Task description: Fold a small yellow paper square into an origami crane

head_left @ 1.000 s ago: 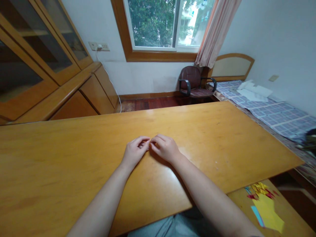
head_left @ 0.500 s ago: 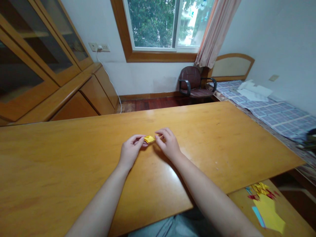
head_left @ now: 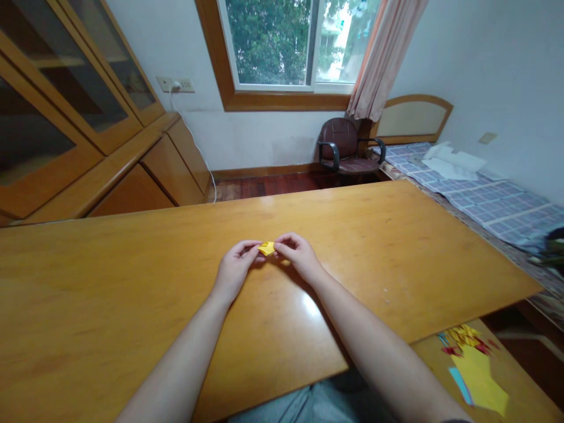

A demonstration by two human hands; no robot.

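Both hands [head_left: 238, 263] [head_left: 298, 255] pinch yellow paper [head_left: 267, 248] (small, visibly folded).

Left hand [head_left: 233, 267] and right hand [head_left: 298, 257] near frame centre, both pinched thumb-to-finger; left forearm [head_left: 183, 346], right forearm [head_left: 365, 323] converge from bottom edge.

Single view, head-worn: looked forward and down across table [head_left: 132, 288] from above its near edge. Window [head_left: 271, 44] stood at top, bed [head_left: 489, 200] at right. Left hand [head_left: 235, 265] and right hand [head_left: 300, 257] sat mid-frame, fairly near lens.
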